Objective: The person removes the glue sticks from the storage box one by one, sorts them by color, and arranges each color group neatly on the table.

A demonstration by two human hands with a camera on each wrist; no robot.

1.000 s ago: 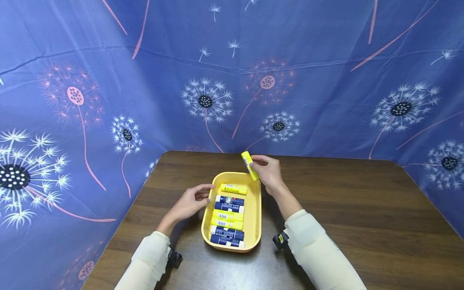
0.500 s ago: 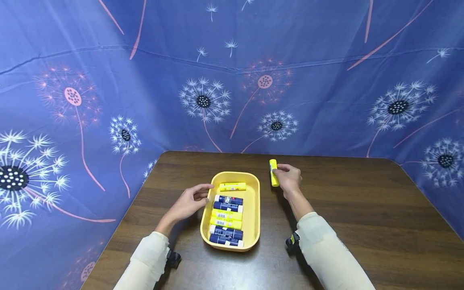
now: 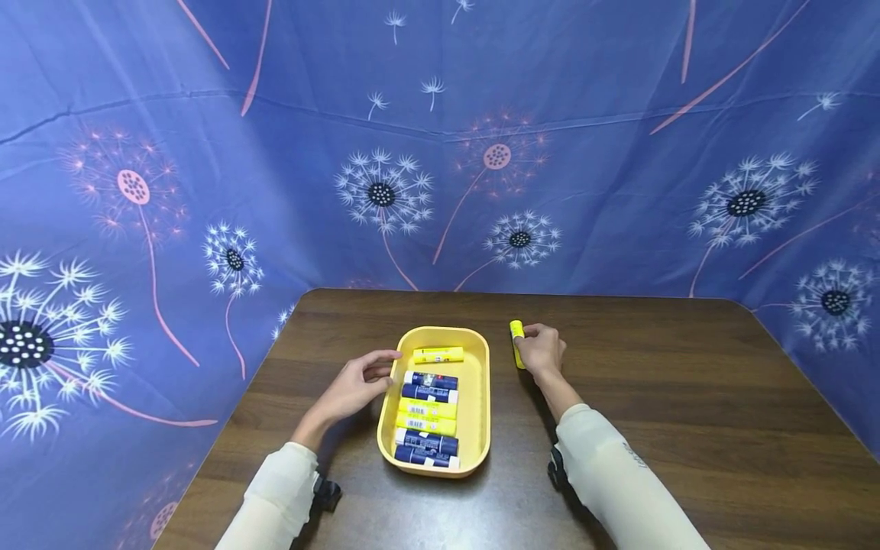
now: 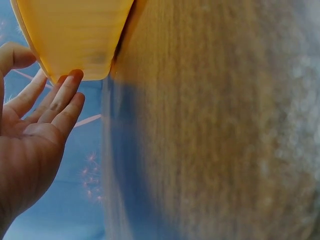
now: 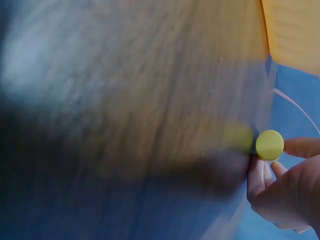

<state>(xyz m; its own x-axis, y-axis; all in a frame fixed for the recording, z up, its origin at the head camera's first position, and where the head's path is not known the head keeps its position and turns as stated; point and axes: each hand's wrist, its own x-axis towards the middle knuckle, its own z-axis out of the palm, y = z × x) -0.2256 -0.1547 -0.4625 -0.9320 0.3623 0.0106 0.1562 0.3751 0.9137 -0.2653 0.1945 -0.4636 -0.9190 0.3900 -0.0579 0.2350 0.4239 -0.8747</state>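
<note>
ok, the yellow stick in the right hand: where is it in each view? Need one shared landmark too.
Head: the yellow stick is just right of centre, below mid-height, at the fingertips of the right hand.
Left wrist: not in it.
Right wrist: seen end-on as a round yellow disc, right of centre and a little below mid-height.
Shared landmark: yellow tray, around centre low in head, upper left in left wrist, upper right corner in right wrist.
</note>
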